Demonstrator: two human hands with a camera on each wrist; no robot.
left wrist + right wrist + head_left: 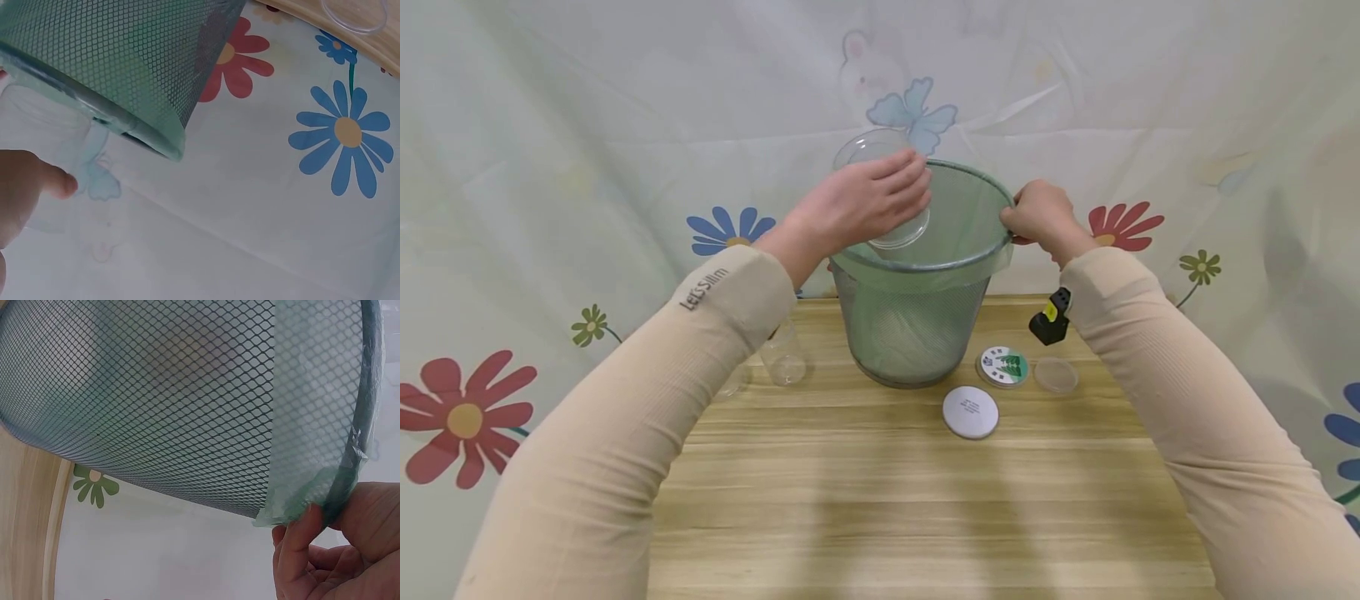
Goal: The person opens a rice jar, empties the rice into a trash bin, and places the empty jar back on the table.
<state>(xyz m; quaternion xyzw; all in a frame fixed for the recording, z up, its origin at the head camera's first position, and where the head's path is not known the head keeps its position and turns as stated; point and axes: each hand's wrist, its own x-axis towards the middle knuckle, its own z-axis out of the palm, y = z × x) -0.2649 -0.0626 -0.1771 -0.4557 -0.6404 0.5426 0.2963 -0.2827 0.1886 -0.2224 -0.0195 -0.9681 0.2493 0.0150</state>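
A mesh trash bin [917, 333] stands on the table, lined with a thin green plastic bag [951, 277] folded over its rim. My left hand [883, 196] holds a clear plastic jar [867, 148] tilted at the left of the bin's mouth; its lower end reaches inside the rim. In the left wrist view the thumb lies along the clear jar [44, 122], and the other fingers are mostly cut off. At the right side of the bin, my right hand [1043, 218] pinches the rim and bag edge between thumb and fingers, clearest in the right wrist view.
Clear jars [786, 362] stand left of the bin, partly behind the left sleeve. In front and to the right lie a printed green-and-white lid [1004, 367], a white lid [971, 412] and a clear disc [1056, 377]. A flowered curtain [647, 150] hangs behind the wooden table [887, 517].
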